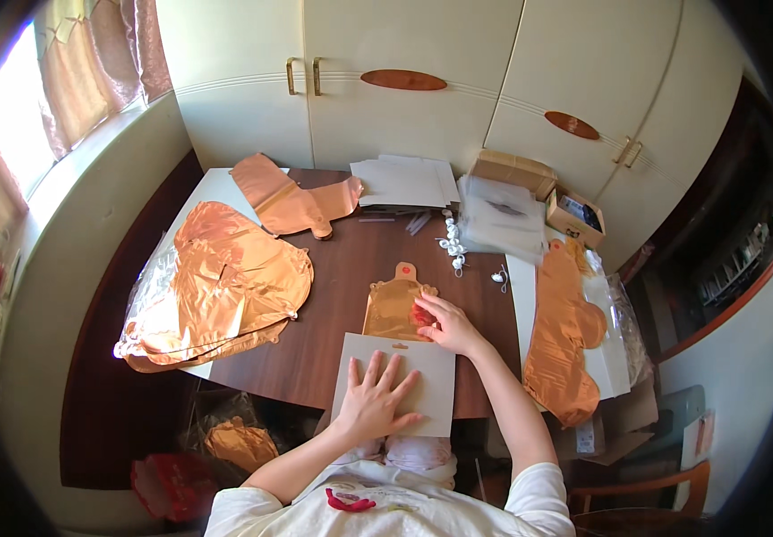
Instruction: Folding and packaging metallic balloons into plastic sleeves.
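My left hand point(377, 394) lies flat with spread fingers on a pale grey card point(435, 403), which has a small hang slot at its top edge. The card overhangs the table's near edge above my lap. Just beyond it is a folded copper-coloured foil balloon point(388, 304), its tab marked with a red dot, its lower end meeting the card's top. My right hand point(454, 329) rests at the balloon's right side, thumb and fingers apart. A red patch shows between them; whether it is a reflection or a separate thing I cannot tell.
Large foil balloons point(234, 277) are piled left, with more foil point(288, 201) behind and a flat foil balloon point(561, 349) at right. White sheets point(409, 182), clear plastic bags point(503, 215), small white coils point(452, 242) and an open box point(574, 217) line the back of the table point(333, 295).
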Tool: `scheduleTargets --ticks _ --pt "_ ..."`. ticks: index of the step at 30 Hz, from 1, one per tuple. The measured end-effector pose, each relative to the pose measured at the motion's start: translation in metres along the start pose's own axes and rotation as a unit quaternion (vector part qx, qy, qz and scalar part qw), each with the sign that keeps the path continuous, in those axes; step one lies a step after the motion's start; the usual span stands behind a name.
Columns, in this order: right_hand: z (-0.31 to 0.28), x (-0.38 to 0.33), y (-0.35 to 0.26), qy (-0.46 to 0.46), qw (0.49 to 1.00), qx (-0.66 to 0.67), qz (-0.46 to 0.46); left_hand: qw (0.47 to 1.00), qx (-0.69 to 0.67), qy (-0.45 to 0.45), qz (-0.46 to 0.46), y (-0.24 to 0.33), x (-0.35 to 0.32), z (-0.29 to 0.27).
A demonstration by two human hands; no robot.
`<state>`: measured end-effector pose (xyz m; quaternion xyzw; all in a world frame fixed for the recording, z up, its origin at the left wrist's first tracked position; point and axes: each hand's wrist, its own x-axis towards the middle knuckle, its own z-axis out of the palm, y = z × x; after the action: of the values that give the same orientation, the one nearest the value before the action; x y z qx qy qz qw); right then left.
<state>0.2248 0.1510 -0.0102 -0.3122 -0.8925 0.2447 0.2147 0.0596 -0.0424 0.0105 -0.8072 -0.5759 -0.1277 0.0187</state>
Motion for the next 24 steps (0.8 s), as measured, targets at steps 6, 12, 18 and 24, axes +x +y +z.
scheduleTargets --ticks 6,12,18,24 --pt "0.0 0.001 0.0 -0.009 1.0 0.004 0.022 1.0 0.003 -0.003 -0.003 0.0 0.002 0.0" --pt "-0.001 0.004 -0.004 -0.02 0.998 0.011 0.063 1.0 -0.006 -0.005 -0.007 -0.001 0.002 0.001" --pt "0.005 0.007 -0.004 0.026 0.993 -0.022 0.113 1.0 0.0 -0.012 -0.008 -0.001 0.004 0.0" --pt "-0.001 0.031 -0.001 0.114 0.935 0.21 0.262 1.0 0.01 -0.022 -0.009 -0.001 0.003 -0.001"
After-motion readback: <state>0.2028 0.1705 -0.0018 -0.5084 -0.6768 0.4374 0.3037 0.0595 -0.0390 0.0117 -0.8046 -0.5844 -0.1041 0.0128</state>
